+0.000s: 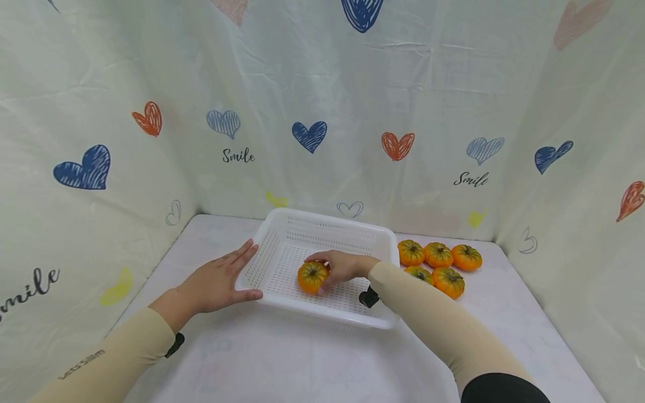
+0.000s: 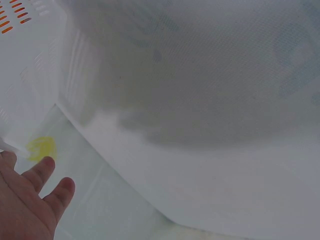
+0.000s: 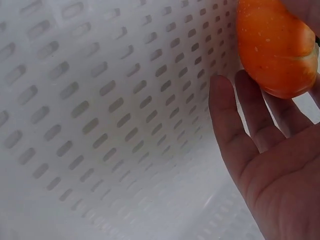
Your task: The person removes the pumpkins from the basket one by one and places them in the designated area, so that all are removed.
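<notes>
A small orange pumpkin (image 1: 312, 277) with green-streaked top is inside a white perforated plastic basket (image 1: 322, 317). My right hand (image 1: 344, 266) holds it from its right side, thumb and fingers round it. In the right wrist view the pumpkin (image 3: 274, 50) rests against the fingers, and the basket's slotted surface (image 3: 110, 107) fills the left. At the basket's left end, my left hand (image 1: 216, 282) touches the rim with spread, fairly straight fingers, its thumb lying along the front left corner. The left wrist view catches only part of that hand (image 2: 25, 200), beside the basket wall (image 2: 37, 65).
Several more small pumpkins (image 1: 438, 255) sit in two rows on the white-covered table (image 1: 282, 358), just right of the basket; the right forearm partly covers one. A pale curtain (image 1: 353, 89) printed with hearts encloses the table at the back and sides.
</notes>
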Demonstrator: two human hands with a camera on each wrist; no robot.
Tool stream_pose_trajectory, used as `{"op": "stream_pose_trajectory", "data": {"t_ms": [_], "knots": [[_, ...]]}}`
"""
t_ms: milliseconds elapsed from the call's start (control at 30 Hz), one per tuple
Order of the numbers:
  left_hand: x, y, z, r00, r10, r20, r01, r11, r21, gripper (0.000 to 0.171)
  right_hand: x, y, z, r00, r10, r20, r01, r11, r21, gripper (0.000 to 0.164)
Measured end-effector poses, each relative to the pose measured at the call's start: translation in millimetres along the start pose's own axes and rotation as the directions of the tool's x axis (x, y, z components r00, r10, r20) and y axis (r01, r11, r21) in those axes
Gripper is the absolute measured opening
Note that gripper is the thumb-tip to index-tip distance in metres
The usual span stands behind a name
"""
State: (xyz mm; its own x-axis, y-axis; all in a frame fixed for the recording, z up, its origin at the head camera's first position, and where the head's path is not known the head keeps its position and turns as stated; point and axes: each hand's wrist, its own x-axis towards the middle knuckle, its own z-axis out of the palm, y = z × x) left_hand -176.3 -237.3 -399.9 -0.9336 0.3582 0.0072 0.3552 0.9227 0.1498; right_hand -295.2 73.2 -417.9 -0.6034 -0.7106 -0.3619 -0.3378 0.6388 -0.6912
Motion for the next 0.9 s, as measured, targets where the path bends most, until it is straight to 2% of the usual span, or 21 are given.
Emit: {"op": "stream_pose_trajectory", "data": {"t_ms": [233,367,633,900], "knots": [[-1.7,-0.5,-1.8,0.999,0.032,-0.013,-0.032,0.999,-0.011,0.117,-2,-2,-4,0.998,-0.016,-0.056,0.014,0.999,-0.043,0.075],[-2.3,-0.3,-2.3,0.999,0.03,-0.012,-0.03,1.0,-0.01,0.118,-4,-4,-6,0.997,-0.007,-0.072,0.005,1.0,-0.024,0.076],[-3.0,-0.4,-2.5,0.999,0.032,-0.021,-0.033,0.999,-0.013,0.116,-11,-8,-14,0.994,-0.061,-0.094,0.061,0.998,-0.002,0.079],[-1.6,-1.3,0.3,0.999,0.026,-0.021,-0.026,1.0,-0.011,0.117,-18,-11,-22,0.993,-0.07,-0.098,0.073,0.997,0.022,0.079]]}}
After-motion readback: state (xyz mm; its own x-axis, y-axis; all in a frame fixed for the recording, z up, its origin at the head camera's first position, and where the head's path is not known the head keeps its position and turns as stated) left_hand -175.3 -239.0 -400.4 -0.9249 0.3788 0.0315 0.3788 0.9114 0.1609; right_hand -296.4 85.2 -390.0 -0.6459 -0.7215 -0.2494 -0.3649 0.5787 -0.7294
